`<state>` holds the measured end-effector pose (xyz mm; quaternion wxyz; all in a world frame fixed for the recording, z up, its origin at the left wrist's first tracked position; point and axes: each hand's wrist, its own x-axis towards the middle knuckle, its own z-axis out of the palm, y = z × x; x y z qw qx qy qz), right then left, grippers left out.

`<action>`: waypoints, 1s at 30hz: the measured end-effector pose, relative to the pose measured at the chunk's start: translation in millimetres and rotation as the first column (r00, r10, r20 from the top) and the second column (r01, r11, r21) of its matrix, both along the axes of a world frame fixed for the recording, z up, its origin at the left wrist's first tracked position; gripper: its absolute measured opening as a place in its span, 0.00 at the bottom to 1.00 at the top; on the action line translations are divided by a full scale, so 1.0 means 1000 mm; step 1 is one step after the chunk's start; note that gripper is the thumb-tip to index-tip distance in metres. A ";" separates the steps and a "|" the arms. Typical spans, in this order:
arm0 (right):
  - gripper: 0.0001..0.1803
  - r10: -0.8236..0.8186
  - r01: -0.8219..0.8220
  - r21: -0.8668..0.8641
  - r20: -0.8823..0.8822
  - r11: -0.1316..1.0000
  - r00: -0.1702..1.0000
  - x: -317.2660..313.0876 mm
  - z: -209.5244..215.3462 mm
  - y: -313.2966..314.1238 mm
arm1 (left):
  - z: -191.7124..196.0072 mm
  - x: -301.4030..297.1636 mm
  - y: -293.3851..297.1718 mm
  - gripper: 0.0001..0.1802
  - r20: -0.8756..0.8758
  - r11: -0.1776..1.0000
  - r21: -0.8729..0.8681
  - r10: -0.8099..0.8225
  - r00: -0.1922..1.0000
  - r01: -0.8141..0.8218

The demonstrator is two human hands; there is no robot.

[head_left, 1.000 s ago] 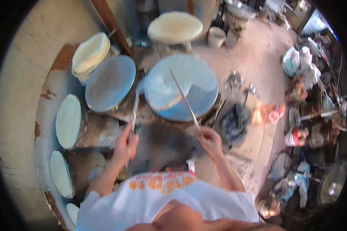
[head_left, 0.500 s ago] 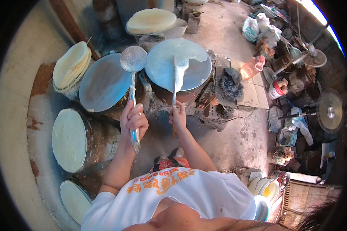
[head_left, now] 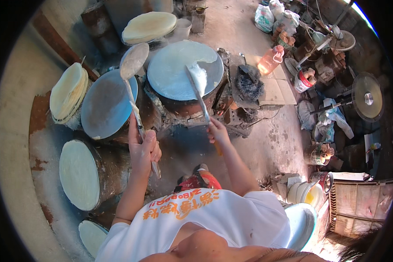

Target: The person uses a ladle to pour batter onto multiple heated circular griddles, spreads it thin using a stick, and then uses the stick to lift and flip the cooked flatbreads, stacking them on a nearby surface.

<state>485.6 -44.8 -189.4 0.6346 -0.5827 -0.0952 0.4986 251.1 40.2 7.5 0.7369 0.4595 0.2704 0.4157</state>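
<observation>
My left hand (head_left: 145, 152) is closed round the handle of a long metal ladle (head_left: 134, 60). The ladle's round, batter-smeared bowl hangs above the gap between two round griddles. In my right hand (head_left: 217, 132) is a long flat spreader (head_left: 196, 89), held by its lower end. Its blade lies across the front right of the far griddle (head_left: 215, 76), and a white lump of batter (head_left: 199, 77) clings along its right side. A thin pale batter layer (head_left: 172, 63) coats much of that griddle, while a patch at its right shows dark metal.
A bare dark griddle (head_left: 107, 105) stands left. Pale flatbread stacks rest at the left (head_left: 67, 92) and back (head_left: 148, 27). Another coated griddle (head_left: 78, 174) is nearer. On the right are a pink jug (head_left: 270, 61), a black bristly clump (head_left: 249, 83) and a fan (head_left: 367, 97).
The spreader has swung from upright to slanting, its tip now toward the left. My left hand has turned and the ladle now leans left. The whole view has shifted slightly.
</observation>
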 end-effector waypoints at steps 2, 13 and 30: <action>0.22 0.030 -0.030 -0.001 0.008 1.000 1.000 0.036 0.003 0.016 | 0.005 0.015 0.005 0.37 0.001 0.999 0.037 -0.008 1.000 0.008; 0.19 0.129 -0.141 0.025 0.270 0.990 0.954 0.096 0.021 0.067 | -0.005 0.109 0.032 0.35 -0.153 0.997 0.067 0.037 0.987 -0.027; 0.22 0.204 -0.160 -0.151 0.893 0.976 0.402 0.204 0.061 0.073 | -0.001 0.208 0.074 0.32 -0.295 0.995 -0.057 -0.089 0.951 0.076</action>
